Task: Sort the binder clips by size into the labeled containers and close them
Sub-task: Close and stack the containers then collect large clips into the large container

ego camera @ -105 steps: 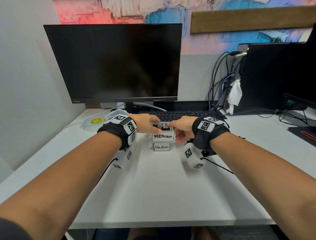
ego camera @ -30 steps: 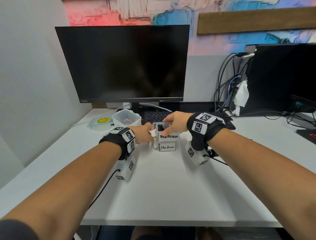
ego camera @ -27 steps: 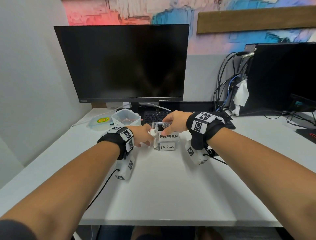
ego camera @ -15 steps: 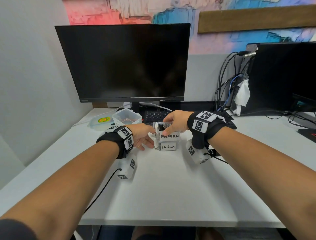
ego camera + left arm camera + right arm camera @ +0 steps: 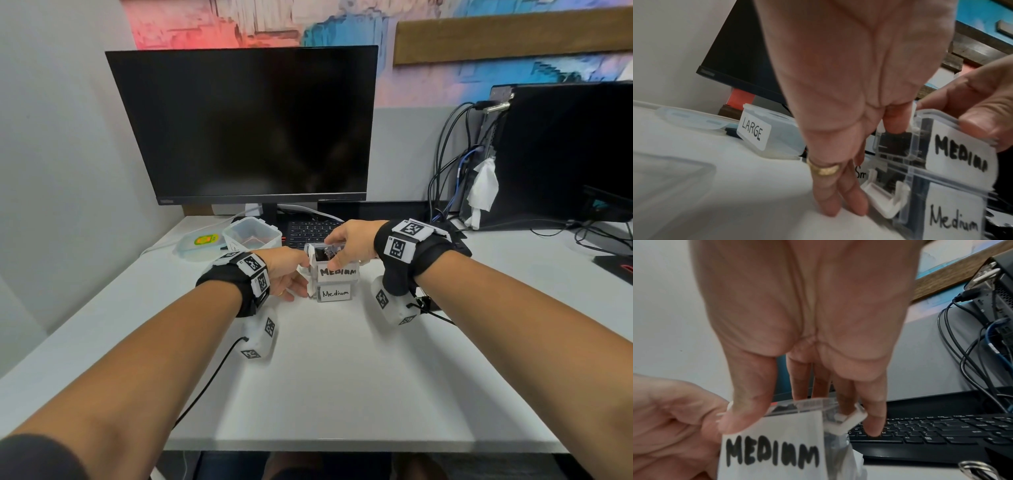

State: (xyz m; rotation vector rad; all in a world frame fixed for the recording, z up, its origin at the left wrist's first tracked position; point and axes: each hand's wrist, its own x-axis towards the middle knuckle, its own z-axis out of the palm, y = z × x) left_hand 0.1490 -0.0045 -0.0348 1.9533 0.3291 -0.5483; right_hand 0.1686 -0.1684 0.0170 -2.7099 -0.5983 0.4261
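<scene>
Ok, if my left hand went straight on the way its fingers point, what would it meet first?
Probably the open white latch of the lower Medium container: the lower fingertips of the left hand sit just beside it, by the desk.

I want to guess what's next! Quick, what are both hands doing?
Left hand: open, touching the latch of the top Medium container.
Right hand: gripping that container from above.

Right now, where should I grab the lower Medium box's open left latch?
Pinch the latch by its free lower edge, from the left: it sticks out, unlatched, from the left wall of the lower box. The left hand is beside it.
</scene>
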